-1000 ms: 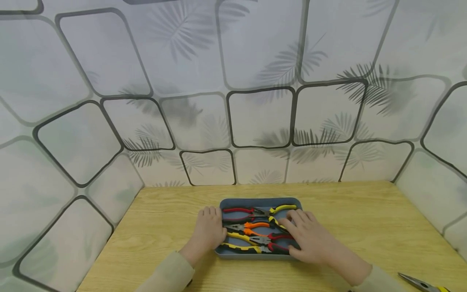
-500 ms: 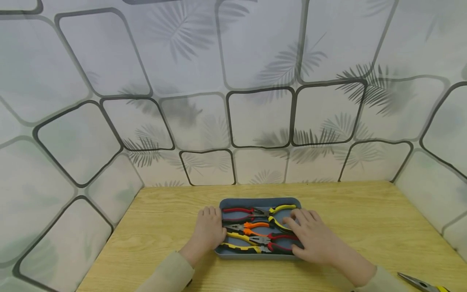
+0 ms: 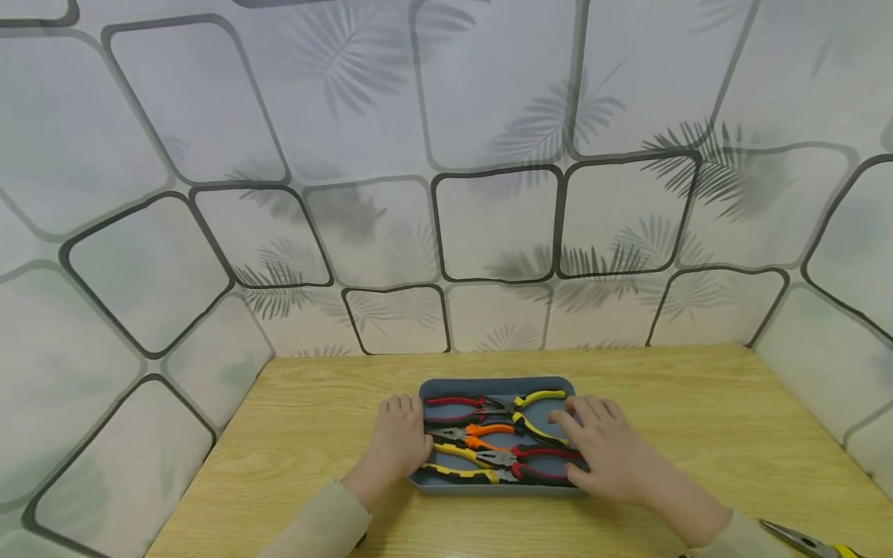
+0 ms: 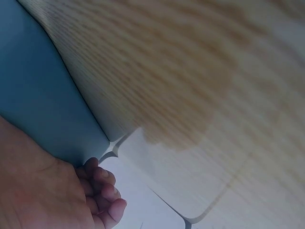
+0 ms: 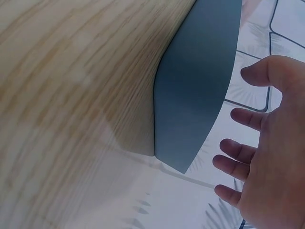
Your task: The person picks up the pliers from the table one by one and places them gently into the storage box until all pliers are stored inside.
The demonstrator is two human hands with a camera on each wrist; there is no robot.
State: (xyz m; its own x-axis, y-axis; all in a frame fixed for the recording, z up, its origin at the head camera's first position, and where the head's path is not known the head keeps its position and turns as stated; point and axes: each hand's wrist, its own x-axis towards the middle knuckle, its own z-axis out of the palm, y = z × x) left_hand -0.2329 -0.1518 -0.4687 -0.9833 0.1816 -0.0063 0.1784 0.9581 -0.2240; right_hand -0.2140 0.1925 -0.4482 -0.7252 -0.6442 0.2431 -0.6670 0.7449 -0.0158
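Note:
A blue-grey tray [image 3: 497,490] on the wooden table holds several pliers side by side. Among them are pliers with orange handles [image 3: 488,442], red-and-black pliers [image 3: 533,451], and yellow-and-black pliers [image 3: 460,473] along the front. My left hand [image 3: 399,438] grips the tray's left end, thumb at the rim; in the left wrist view its curled fingers [image 4: 105,186] lie by the outer wall. My right hand [image 3: 617,457] hovers at the tray's right end and holds nothing. Its fingers [image 5: 233,167] are apart and loosely bent in the right wrist view, and it hides part of the right rim.
Long-nose pliers [image 3: 802,539] with yellow on the handle lie on the wooden table [image 3: 335,387] at the lower right, partly out of view. Patterned pale cloth [image 3: 502,225] stands behind the table and at both sides.
My right hand has drawn back to the right, away from the pliers, baring more of the red and yellow handles. The left hand has stayed on the tray's left end.

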